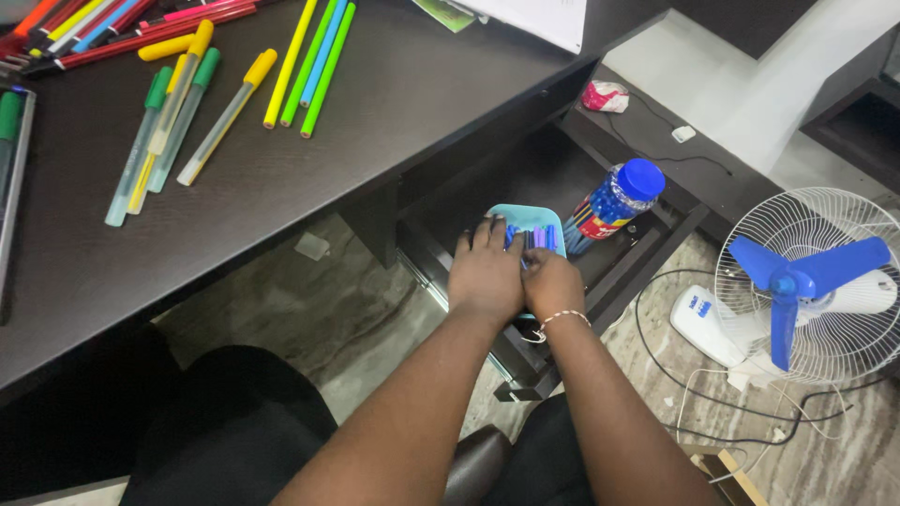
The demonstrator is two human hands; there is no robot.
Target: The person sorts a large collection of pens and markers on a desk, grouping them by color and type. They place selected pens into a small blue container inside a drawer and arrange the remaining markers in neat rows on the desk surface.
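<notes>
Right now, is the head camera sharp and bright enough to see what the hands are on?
Head view: mostly sharp, with bright daylight on the floor; the drawer sits in shadow, so the pens under the left hand and right hand look dim; the fan is crisp.

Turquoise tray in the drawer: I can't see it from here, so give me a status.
Left hand and right hand both on the turquoise tray of blue pens, grip unclear. Blue-capped jar lies close beside it. Nothing blocking.
</notes>
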